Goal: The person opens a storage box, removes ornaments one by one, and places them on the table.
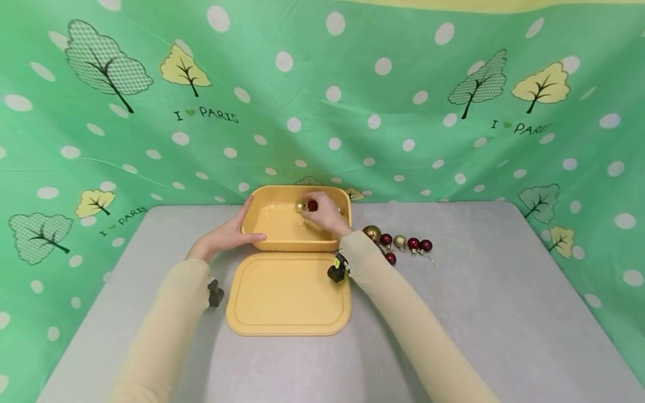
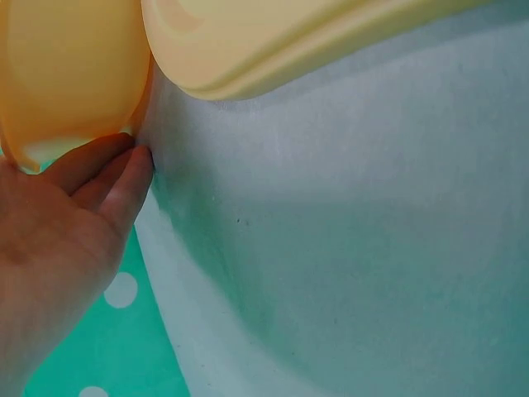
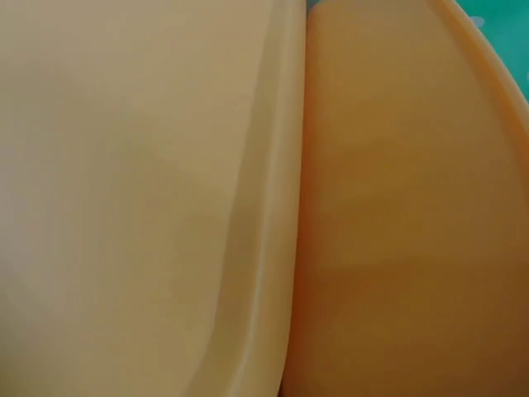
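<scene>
A yellow rectangular container (image 1: 302, 246) stands at the back of the table. My left hand (image 1: 229, 232) grips its left end, thumb across the near rim; in the left wrist view the hand (image 2: 66, 223) has its fingers against the container's outer wall (image 2: 78, 66). Inside the container's right half, my right hand (image 1: 330, 217) holds a small gold Christmas bauble (image 1: 300, 206) and a dark red bauble (image 1: 312, 205) at its fingertips. The right wrist view shows only the container (image 3: 405, 198) and its lid (image 3: 124, 198), not the hand.
The flat yellow lid (image 1: 289, 294) lies directly in front of the container. Right of it, several red and gold baubles (image 1: 400, 242) are on the grey table (image 1: 478, 313), partly behind my right sleeve (image 1: 403, 319). A green patterned cloth (image 1: 312, 112) hangs behind.
</scene>
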The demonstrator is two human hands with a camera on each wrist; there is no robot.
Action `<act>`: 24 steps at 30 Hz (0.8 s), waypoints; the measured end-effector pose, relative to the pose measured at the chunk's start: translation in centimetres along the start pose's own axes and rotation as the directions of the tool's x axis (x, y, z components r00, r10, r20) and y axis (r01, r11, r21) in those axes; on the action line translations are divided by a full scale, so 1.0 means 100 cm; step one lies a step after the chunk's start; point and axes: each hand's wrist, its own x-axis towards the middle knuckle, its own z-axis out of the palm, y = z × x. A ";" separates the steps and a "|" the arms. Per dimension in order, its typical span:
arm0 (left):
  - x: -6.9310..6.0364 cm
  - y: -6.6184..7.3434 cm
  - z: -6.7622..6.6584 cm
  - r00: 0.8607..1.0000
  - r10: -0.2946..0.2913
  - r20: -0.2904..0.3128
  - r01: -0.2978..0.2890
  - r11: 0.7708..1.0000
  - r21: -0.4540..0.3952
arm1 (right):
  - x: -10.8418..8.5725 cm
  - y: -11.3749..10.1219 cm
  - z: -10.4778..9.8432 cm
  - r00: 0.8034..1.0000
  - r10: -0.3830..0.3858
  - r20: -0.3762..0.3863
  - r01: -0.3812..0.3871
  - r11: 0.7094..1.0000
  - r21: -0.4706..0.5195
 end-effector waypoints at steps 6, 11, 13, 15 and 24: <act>0.001 -0.001 0.001 1.000 -0.001 0.002 0.001 1.000 0.007 | 0.004 -0.001 0.007 0.999 -0.016 0.030 0.013 0.997 0.082; 0.002 -0.002 0.002 1.000 -0.007 0.003 0.007 1.000 -0.004 | 0.007 -0.001 0.011 0.995 -0.036 0.089 0.024 0.991 0.132; 0.001 -0.002 0.002 1.000 -0.013 0.000 0.013 1.000 -0.008 | 0.007 -0.001 0.011 0.993 -0.049 0.107 0.039 0.994 0.099; 0.000 -0.002 0.001 1.000 -0.016 -0.002 0.016 1.000 -0.010 | 0.007 -0.001 0.012 0.990 -0.057 0.126 0.049 0.997 0.065; 0.002 -0.003 0.000 1.000 -0.029 -0.003 0.029 1.000 -0.008 | 0.008 0.004 0.016 0.956 -0.077 0.282 0.039 0.990 0.137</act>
